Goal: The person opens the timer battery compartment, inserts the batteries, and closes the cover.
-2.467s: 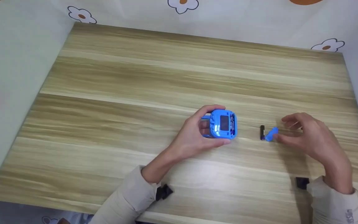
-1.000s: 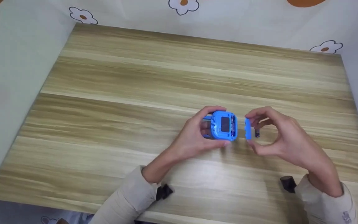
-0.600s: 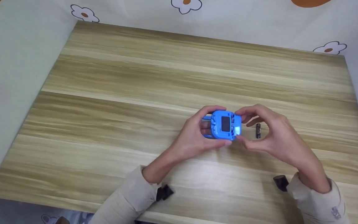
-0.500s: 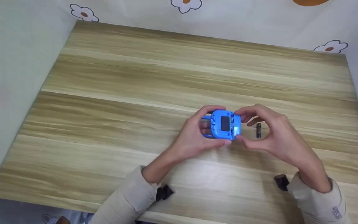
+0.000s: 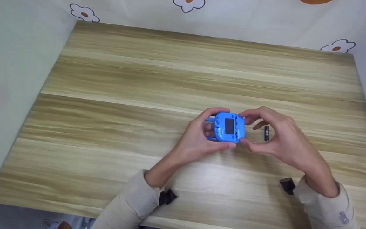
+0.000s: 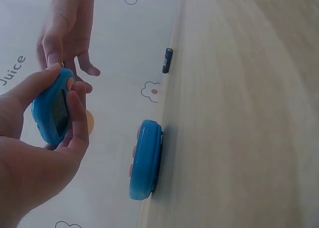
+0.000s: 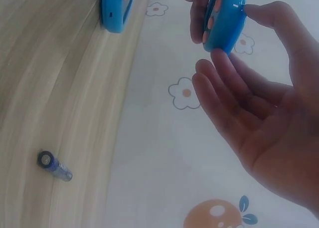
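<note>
My left hand (image 5: 195, 136) grips a small blue handheld device (image 5: 222, 135) with rounded corners, back face up, above the table. That back has a dark rectangle and a battery bay at its right end. With thumb and fingertips, my right hand (image 5: 278, 136) pinches the blue battery cover (image 5: 241, 127) by its ends, against the bay. A narrow strip of the bay shows beside the cover. In the left wrist view, the device's other face shows a dark screen (image 6: 60, 111). A loose battery (image 5: 267, 133) lies on the table, near the right hand.
A second blue device (image 6: 144, 160) with pinkish buttons rests on the table, seen in both wrist views; the left hand mostly covers it in the head view. The wood-grain table (image 5: 122, 95) meets flower-patterned sheeting (image 5: 249, 22) behind. Black wrist mounts (image 5: 287, 186) sit at the sleeves.
My right hand has picked up the cover from beside the loose battery and brought it left onto the device's end. It then slid slightly further left. The left hand has stayed nearly still.
</note>
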Motion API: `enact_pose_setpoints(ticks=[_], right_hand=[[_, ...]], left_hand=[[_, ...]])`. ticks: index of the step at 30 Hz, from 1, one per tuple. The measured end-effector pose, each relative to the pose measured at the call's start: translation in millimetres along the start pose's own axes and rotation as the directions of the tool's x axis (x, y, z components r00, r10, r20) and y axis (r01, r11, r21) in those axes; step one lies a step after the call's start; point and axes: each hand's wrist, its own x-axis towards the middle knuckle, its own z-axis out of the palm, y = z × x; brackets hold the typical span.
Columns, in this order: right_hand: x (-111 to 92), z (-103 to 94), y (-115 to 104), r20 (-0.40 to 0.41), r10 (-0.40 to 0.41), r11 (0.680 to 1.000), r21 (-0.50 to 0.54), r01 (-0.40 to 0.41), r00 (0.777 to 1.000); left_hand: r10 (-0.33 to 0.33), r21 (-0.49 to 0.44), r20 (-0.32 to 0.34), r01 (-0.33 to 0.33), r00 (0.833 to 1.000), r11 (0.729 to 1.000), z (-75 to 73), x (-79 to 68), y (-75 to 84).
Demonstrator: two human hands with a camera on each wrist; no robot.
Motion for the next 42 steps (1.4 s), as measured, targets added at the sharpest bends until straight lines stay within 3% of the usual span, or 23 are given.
enact_pose_setpoints(ticks=[5, 8, 13, 18, 22, 27, 34, 38, 42], right_hand=[[1.0, -0.9, -3.9, 0.014, 0.023, 0.999, 0.039, -0.024, 1.0], [3.0, -3.5, -12.1, 0.017, 0.049, 0.992, 0.113, -0.05, 0.999], [7.3, -6.1, -23.8, 0.003, 0.096, 0.955, 0.282, -0.093, 0.995], [8.7, -2.2, -17.3, -0.026, 0.135, 0.917, 0.382, -0.115, 0.991], [6.9, 2.9, -5.7, -0.059, 0.171, 0.899, 0.418, -0.131, 0.983], [9.4, 3.7, -11.1, -0.116, 0.117, 0.912, 0.405, -0.061, 0.986], [10.4, -0.8, -14.7, -0.106, 0.032, 0.913, 0.407, 0.014, 0.994], [10.6, -0.8, -14.7, -0.12, 0.06, 0.919, 0.395, -0.007, 0.991], [9.1, 0.0, -12.3, -0.13, 0.11, 0.889, 0.457, -0.039, 0.985]], left_hand=[[0.0, 0.03, -0.003, 0.0, 1.0, 1.0, -0.1, -0.7, 0.2], [0.005, 0.037, -0.003, -0.005, 1.0, 0.999, -0.5, -0.8, 0.4], [0.029, 0.009, -0.004, -0.028, 1.0, 1.0, -1.6, -0.4, 0.2], [0.042, 0.014, -0.02, -0.042, 0.999, 0.999, -3.3, -0.4, 0.5], [0.047, 0.039, -0.037, -0.045, 0.998, 0.998, -4.0, -0.5, 2.0], [0.065, 0.006, -0.042, -0.065, 0.997, 0.998, -5.4, -0.1, 3.1], [0.094, -0.021, -0.076, -0.096, 0.993, 0.995, -7.1, 1.0, 5.3], [0.12, -0.018, -0.088, -0.122, 0.989, 0.992, -7.0, 1.5, 6.0], [0.146, -0.017, -0.092, -0.148, 0.985, 0.989, -6.8, 1.1, 6.7]])
